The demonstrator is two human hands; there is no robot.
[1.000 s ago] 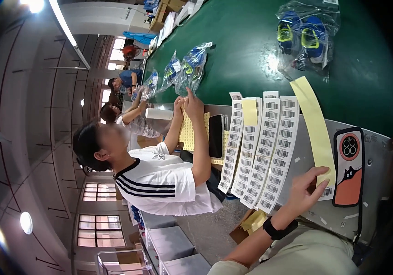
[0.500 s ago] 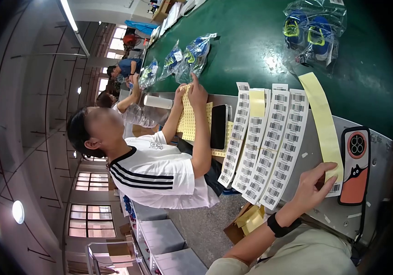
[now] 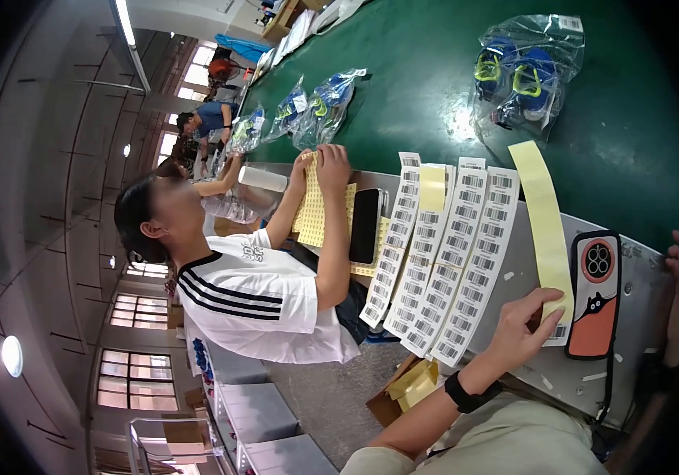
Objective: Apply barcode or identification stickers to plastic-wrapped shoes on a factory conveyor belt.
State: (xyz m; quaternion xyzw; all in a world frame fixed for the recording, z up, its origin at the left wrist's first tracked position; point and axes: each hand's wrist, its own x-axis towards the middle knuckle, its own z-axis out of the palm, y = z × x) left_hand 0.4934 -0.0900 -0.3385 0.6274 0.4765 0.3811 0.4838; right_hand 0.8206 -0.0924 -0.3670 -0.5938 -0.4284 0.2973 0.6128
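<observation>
My left hand point(image 3: 525, 324), with a black band on its wrist, pinches the lower end of a pale yellow backing strip point(image 3: 544, 218). A barcode label shows at that end, below my fingers. The strip lies on the grey metal surface, its far end reaching over the green tabletop. At the dark right rim, my right hand point(image 3: 677, 261) is partly visible; its fingers are too dim to read. Left of the strip lie several white barcode label strips point(image 3: 478, 253), one with a yellow patch point(image 3: 432, 188). A phone in an orange and white case point(image 3: 595, 293) lies right of the strip.
Bagged blue shoes point(image 3: 529, 83) lie on the green table point(image 3: 411, 87), with more bagged shoes point(image 3: 331, 99) farther left. A seated co-worker point(image 3: 248, 285) holds a yellow label sheet point(image 3: 317, 202) beside a black phone point(image 3: 366, 226). A cardboard box point(image 3: 387, 408) stands below.
My right hand has come into view at the right rim. The whole scene has shifted slightly left and down. My left hand keeps its pinch on the strip.
</observation>
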